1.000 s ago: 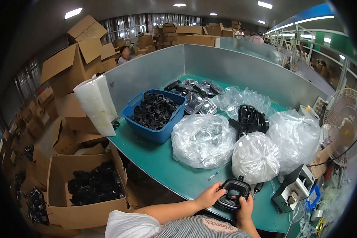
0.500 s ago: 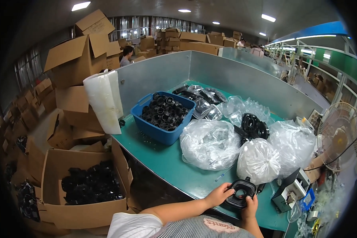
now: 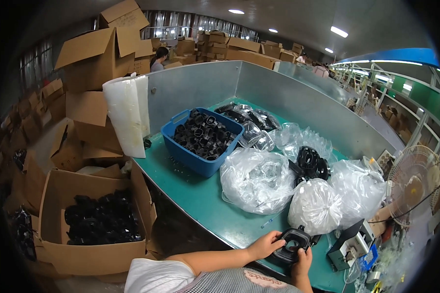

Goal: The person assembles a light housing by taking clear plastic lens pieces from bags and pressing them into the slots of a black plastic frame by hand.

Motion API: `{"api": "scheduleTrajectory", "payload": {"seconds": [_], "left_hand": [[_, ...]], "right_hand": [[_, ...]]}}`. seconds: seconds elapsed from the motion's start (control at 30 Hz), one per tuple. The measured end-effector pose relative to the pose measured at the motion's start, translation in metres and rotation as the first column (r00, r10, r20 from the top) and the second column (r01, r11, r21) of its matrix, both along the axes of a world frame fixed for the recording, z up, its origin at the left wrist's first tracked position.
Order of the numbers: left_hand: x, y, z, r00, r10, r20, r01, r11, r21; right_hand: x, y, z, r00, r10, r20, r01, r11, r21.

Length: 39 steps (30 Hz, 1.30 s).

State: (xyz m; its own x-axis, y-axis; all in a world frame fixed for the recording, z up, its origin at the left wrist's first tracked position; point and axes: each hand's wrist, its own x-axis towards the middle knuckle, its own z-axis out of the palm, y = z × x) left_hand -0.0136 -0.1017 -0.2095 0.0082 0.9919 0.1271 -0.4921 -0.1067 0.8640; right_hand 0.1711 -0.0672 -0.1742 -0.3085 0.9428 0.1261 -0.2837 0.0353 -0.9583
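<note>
Between my two hands is a black plastic frame-like part with rounded corners, an opening in its middle and a small tab on top. My left hand grips its left side, thumb on the upper face. On its lower right edge my right hand is closed, thumb on top. The part is held over the near edge of the green table. Just beyond it sits a knotted clear plastic bag with pale contents. A small grey metal device stands to the right of my hands.
A blue basket full of black parts stands on the table's left. Clear bags and stacked black parts lie mid-table. A cardboard box of black parts is at lower left. A fan stands at right.
My view has shifted slightly, so the scene sits a little differently in the picture. Both hands still hold the black part, which appears slightly turned.
</note>
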Motion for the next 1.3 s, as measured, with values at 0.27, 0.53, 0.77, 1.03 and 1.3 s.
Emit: {"api": "scheduleTrajectory", "payload": {"seconds": [0.27, 0.53, 0.77, 1.03, 1.3], "left_hand": [[-0.003, -0.003, 0.013, 0.996, -0.084, 0.035, 0.086, 0.993, -0.080], [-0.001, -0.006, 0.017, 0.997, 0.012, 0.083, -0.006, 0.997, -0.078], [-0.010, -0.007, 0.022, 0.997, -0.036, 0.072, 0.041, 0.997, -0.070], [-0.006, -0.008, 0.016, 0.991, -0.016, 0.133, 0.019, 1.000, -0.022], [-0.004, -0.017, 0.011, 0.993, 0.019, 0.113, -0.016, 1.000, -0.023]], "right_hand": [[-0.004, 0.007, 0.008, 0.998, -0.037, 0.040, 0.033, 0.995, 0.091], [0.001, 0.012, 0.001, 0.981, -0.101, 0.167, 0.086, 0.992, 0.095], [0.006, 0.002, 0.012, 0.935, -0.189, 0.301, 0.067, 0.926, 0.372], [-0.022, -0.012, 0.063, 0.654, -0.558, 0.511, -0.229, 0.498, 0.837], [-0.044, -0.017, 0.066, 0.580, -0.492, 0.649, -0.426, 0.497, 0.756]]}}
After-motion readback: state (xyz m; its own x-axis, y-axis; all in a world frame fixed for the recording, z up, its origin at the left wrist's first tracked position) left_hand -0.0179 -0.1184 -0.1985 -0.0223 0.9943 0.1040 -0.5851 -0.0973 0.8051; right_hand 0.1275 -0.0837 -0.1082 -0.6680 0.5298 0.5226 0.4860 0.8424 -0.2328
